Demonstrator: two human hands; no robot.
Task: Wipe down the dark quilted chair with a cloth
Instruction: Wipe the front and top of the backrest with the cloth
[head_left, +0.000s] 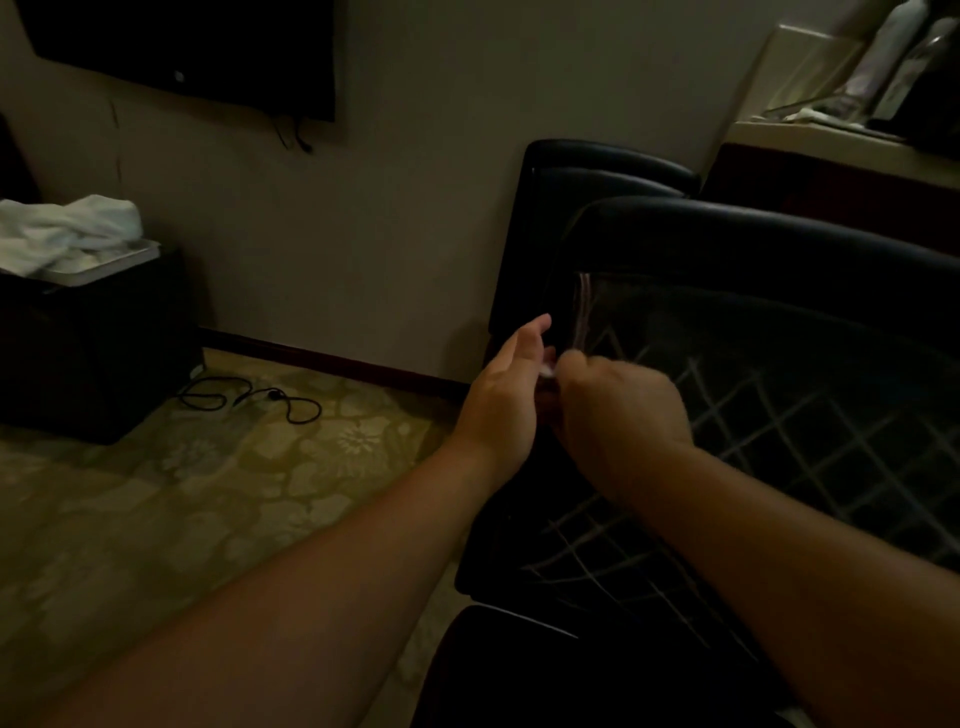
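At the chair's (779, 395) left edge, in front of you, your two hands meet over the quilted panel. Your right hand (621, 402) is curled into a fist and seems to pinch a small white scrap, probably the cloth (548, 370), though the dim, blurred view shows only a sliver of it. Your left hand (506, 387) stands edge-up beside it, fingers fairly straight, touching or nearly touching that scrap. Both forearms reach forward, wrists level. The cloth looks soft and light; bunch it in the palm so it won't slip. The chair's padded skin looks smooth and slick, with stitched seams likely to trap dust, and it should give slightly under pressure.
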